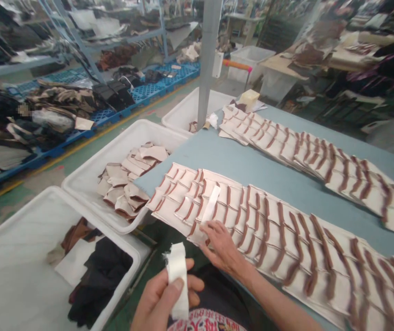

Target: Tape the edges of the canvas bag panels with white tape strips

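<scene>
My left hand (160,296) is closed round a small stack of white strips (177,278), held upright near my body. My right hand (221,246) rests on the near row of cream leather pieces (286,243) with brown edges, fingers pressing the end of a single white strip (211,207) that lies across one piece. The pieces overlap in a long row on the blue-grey table (248,165). A second overlapping row (321,158) lies farther back on the same table.
Three white tubs stand left of the table: the near tub (17,257) holds dark scraps, the middle tub (89,174) holds cream pieces, and the far tub (183,112) stands beside a grey post (208,59). Blue pallets and shelves with leather stock fill the background.
</scene>
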Available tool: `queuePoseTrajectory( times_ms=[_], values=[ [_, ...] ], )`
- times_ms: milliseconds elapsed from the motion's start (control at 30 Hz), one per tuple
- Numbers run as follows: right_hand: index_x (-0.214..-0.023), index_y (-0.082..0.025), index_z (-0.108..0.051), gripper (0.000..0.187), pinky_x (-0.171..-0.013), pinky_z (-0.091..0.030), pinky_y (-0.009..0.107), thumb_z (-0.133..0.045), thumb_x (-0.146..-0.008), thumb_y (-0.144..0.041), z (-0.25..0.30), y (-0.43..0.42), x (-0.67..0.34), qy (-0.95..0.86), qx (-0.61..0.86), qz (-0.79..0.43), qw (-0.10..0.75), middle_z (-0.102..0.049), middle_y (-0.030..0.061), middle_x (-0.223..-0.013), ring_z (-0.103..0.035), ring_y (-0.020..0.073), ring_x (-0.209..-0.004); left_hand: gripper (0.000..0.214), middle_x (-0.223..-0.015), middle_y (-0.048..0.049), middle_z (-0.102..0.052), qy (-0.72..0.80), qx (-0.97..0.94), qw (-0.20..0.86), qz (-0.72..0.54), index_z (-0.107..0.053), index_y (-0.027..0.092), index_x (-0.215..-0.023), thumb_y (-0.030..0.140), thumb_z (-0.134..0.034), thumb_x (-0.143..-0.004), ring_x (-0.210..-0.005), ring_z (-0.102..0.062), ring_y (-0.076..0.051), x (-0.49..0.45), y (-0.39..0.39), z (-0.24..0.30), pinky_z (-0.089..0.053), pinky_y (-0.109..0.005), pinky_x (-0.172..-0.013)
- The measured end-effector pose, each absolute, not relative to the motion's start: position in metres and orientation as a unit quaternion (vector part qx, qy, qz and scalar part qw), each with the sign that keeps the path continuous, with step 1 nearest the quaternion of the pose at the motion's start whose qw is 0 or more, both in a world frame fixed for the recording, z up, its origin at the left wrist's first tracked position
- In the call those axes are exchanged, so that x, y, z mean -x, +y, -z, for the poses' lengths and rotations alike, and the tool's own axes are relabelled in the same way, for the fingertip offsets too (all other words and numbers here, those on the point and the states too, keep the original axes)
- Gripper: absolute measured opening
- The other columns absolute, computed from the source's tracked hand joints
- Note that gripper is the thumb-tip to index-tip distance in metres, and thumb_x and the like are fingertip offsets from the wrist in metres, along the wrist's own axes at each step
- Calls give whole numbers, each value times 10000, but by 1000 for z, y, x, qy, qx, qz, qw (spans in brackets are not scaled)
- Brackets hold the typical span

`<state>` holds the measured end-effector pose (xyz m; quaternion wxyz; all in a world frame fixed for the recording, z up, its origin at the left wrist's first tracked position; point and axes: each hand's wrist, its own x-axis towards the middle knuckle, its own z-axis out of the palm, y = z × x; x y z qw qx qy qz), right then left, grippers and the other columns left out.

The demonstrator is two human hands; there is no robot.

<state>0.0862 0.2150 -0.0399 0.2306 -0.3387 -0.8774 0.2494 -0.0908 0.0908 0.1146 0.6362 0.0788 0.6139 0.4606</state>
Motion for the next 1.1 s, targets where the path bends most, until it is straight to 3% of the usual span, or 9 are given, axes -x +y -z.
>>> queuePoseTrajectory(
  times_ms=[67, 133, 267, 467, 633, 933, 1100],
  values=[
    [-1368, -217, -570, 478, -1157, -361, 610, -646, -896, -236, 26, 203, -95, -873, 346, -246, 241, -619, 143, -1409, -501, 348, -1360, 573, -938, -134, -813, 569, -92, 664, -476, -719, 125, -1200, 517, -809, -791, -698, -722, -197, 90, 98, -123, -528, -267, -632],
    [-1347, -202, -566, 396, -1130, -396, 607, -594, -954, -242, 3, 196, -104, -850, 384, -243, 268, -557, 169, -1474, -490, 350, -1378, 476, -983, -140, -810, 519, -91, 694, -490, -711, 127, -1207, 426, -773, -842, -727, -736, -202, 89, 106, -131, -555, -292, -690],
    [-1266, -227, -582, 269, -903, -582, 377, -562, -999, -255, -70, 191, -118, -790, 454, -250, 328, -729, 91, -1169, -705, 234, -1060, 367, -1074, -166, -800, 431, -80, 750, -496, -703, 117, -1226, 297, -668, -908, -837, -758, -228, 87, 117, -145, -581, -336, -779],
    [-1157, -217, -603, 200, -921, -551, 327, -605, -967, -154, -161, 172, -116, -846, 299, -198, 394, -746, 67, -1078, -691, 191, -1019, 411, -1122, -149, -784, 352, -130, 792, -482, -705, 123, -1228, 194, -703, -823, -935, -739, -225, 80, 120, -158, -568, -317, -835],
    [-1132, -185, -606, 225, -999, -506, 404, -655, -928, -104, -168, 161, -115, -869, 263, -147, 393, -745, 73, -1109, -654, 212, -1055, 369, -1003, -89, -757, 316, -230, 800, -455, -721, 138, -1196, 148, -672, -831, -852, -682, -172, 65, 117, -173, -500, -224, -726],
    [-1032, -200, -628, 165, -980, -471, 431, -639, -934, -68, -167, 152, -126, -857, 293, -121, 406, -731, 60, -1051, -633, 212, -987, 321, -882, -19, -632, 408, -357, 721, -432, -690, 161, -1164, 156, -591, -858, -820, -533, -150, 48, 106, -170, -446, -256, -784],
    [-918, -216, -629, 122, -819, -494, 343, -558, -991, -149, -167, 148, -134, -787, 339, -284, 429, -703, 32, -960, -633, 186, -911, 183, -800, -7, -624, 489, -439, 649, -383, -708, 144, -946, 186, -561, -847, -767, -541, -161, 37, 108, -177, -440, -261, -723]
  ],
)
